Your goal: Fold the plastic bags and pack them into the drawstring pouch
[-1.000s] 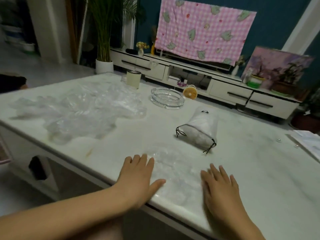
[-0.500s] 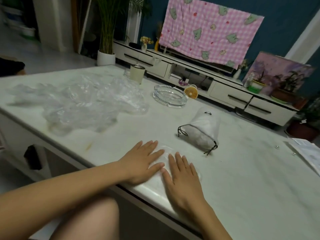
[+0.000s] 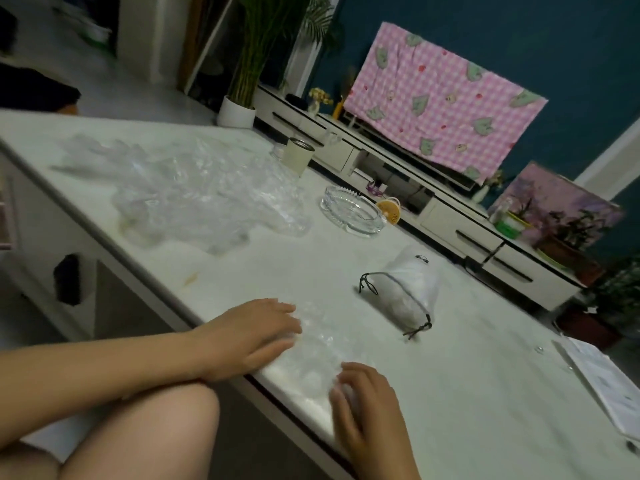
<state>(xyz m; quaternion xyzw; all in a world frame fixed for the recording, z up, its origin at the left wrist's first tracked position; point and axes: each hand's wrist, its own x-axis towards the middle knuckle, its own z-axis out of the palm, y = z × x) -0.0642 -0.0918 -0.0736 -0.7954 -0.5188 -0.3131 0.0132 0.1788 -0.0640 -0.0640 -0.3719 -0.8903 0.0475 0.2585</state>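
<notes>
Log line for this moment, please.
phase: folding | left hand: flat on plastic bag | right hand: curled on its near edge | drawstring pouch: lying apart

Open tabletop [image 3: 311,271] between bag heap [image 3: 194,195] and drawstring pouch [image 3: 408,292]; glass ashtray [image 3: 353,211] beyond, papers [image 3: 602,386] rightward.

Teal wall [image 3: 519,32], white cabinet [image 3: 460,227] (dim).

Hands, left [image 3: 252,336] and right [image 3: 367,407], on plastic bag [image 3: 320,346]
</notes>
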